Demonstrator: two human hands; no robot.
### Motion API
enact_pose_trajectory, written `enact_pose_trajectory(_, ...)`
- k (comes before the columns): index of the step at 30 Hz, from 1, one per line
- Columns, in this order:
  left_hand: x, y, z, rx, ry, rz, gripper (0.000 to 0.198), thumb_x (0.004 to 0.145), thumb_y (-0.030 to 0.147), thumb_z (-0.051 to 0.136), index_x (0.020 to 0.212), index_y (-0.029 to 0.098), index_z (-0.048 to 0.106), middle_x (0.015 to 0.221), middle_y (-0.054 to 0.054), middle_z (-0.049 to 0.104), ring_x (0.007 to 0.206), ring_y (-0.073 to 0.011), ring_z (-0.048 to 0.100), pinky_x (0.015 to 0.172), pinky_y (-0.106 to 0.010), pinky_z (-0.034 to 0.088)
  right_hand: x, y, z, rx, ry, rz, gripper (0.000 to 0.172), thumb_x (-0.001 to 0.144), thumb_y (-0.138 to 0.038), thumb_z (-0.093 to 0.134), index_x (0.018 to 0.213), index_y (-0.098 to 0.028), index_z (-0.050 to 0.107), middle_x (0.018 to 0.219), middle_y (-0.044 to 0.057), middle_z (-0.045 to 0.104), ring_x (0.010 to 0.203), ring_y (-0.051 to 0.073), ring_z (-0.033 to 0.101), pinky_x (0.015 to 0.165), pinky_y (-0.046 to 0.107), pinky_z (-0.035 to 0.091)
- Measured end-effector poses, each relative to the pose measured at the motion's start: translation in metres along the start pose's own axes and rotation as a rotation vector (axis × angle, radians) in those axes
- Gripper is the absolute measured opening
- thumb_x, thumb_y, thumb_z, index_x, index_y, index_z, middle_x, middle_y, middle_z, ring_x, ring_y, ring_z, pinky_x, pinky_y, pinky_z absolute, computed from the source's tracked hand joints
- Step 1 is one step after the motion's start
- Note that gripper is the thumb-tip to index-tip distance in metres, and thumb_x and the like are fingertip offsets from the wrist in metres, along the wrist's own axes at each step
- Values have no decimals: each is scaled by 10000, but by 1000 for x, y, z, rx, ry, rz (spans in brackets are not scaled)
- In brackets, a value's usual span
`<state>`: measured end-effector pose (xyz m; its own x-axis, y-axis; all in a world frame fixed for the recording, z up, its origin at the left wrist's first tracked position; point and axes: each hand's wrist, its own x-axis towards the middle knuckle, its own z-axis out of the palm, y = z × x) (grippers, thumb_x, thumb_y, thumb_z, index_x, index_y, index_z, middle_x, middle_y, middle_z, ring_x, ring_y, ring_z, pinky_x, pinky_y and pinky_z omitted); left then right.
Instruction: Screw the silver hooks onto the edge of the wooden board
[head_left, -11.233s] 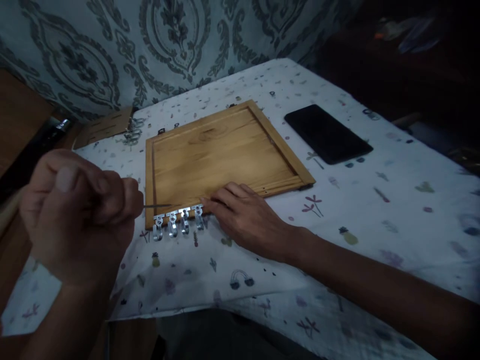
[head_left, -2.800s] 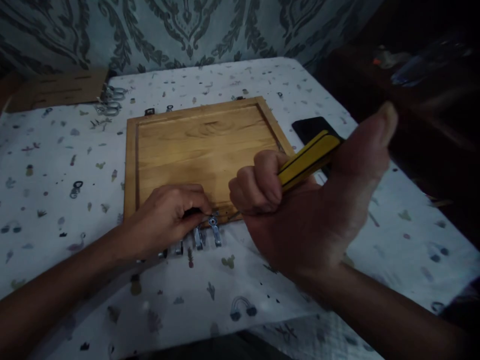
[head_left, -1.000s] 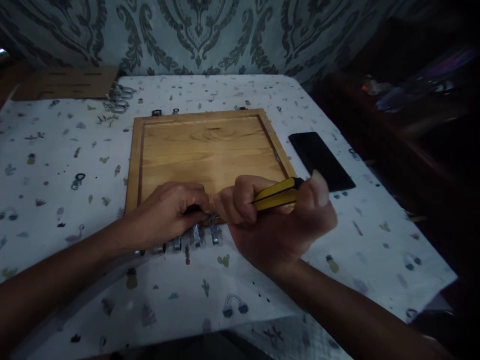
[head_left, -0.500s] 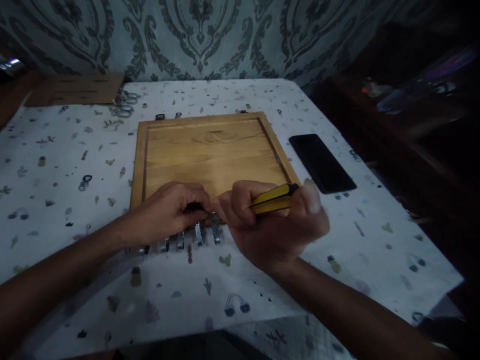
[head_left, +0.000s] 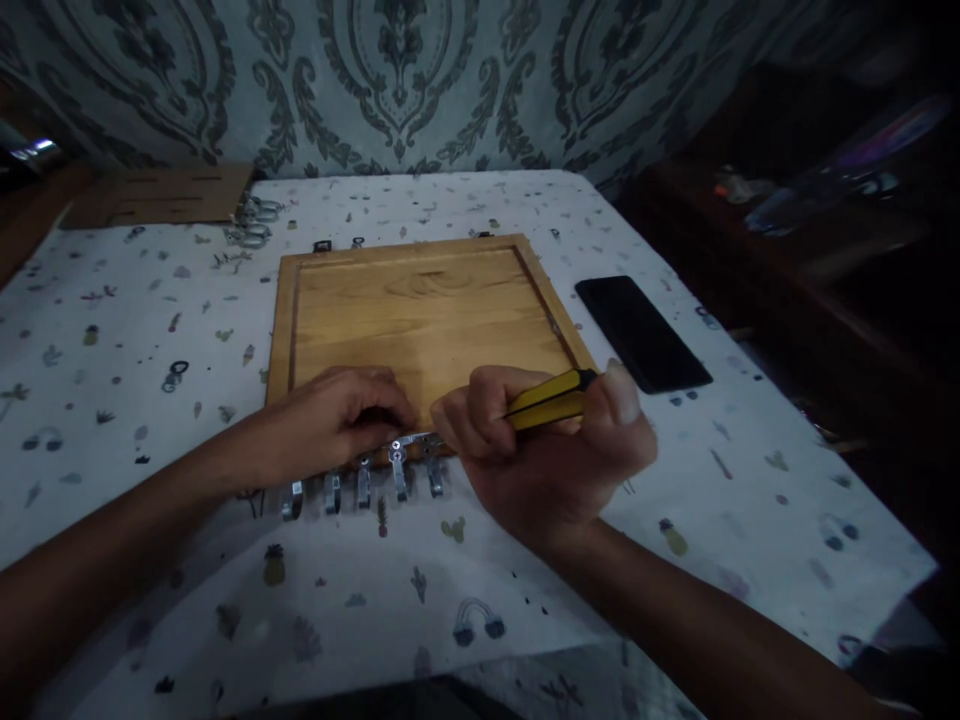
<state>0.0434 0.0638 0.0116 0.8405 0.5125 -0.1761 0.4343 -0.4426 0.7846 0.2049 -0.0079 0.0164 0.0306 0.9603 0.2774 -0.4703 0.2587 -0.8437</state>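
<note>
A framed wooden board (head_left: 427,320) lies on the patterned cloth, with several metal hooks (head_left: 398,470) along its near edge. My left hand (head_left: 337,425) rests over that edge at the left, its fingers curled and pressed together beside the hooks; whatever they pinch is hidden. Wrapped round a yellow and black handled tool (head_left: 551,398), my right hand (head_left: 547,450) is at the right part of the same edge. The tool's far end is hidden behind my fingers, close to the hooks.
A black phone (head_left: 643,333) lies right of the board. At the back left are a brown cardboard piece (head_left: 161,195) and a pile of metal hooks (head_left: 253,220). The cloth-covered table (head_left: 360,620) ends at the right beside dark furniture. A patterned wall stands behind.
My left fingers have shifted slightly left, away from my right hand, and more of the hooks' metal shows between the hands. The whole view has moved slightly.
</note>
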Motion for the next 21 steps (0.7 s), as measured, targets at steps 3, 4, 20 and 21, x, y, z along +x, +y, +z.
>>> enact_pose_trajectory(3, 0, 1, 2, -35, -21, -6, 191, 881, 209, 552, 986, 197, 710, 968, -34, 697, 866, -157, 641, 808, -294, 519, 0, -1, -1, -7, 30, 76, 628, 776, -674, 531, 441, -206, 281, 381, -71, 214, 349, 49, 204, 397, 235, 193)
enact_pose_trajectory(4, 0, 0, 3, -38, -21, 2, 184, 883, 214, 556, 972, 200, 717, 961, -33, 701, 860, -156, 645, 806, -293, 523, 0, -2, -2, -11, 23, 85, 630, 773, -673, 542, 439, -206, 282, 381, -71, 214, 352, 50, 210, 400, 237, 196)
enact_pose_trajectory(20, 0, 6, 2, 60, -27, 41, 179, 906, 168, 547, 877, 191, 722, 937, -19, 699, 822, -127, 654, 734, -236, 498, 0, 0, -4, -33, -47, -12, 627, 834, -704, 416, 462, -216, 283, 378, -65, 194, 339, 59, 196, 397, 242, 209)
enact_pose_trajectory(21, 0, 6, 2, 76, -31, 41, 178, 905, 167, 546, 880, 194, 720, 940, -16, 699, 819, -125, 653, 724, -232, 492, 0, 0, -4, -34, -44, -2, 633, 826, -713, 422, 458, -217, 282, 377, -65, 197, 338, 60, 199, 397, 244, 209)
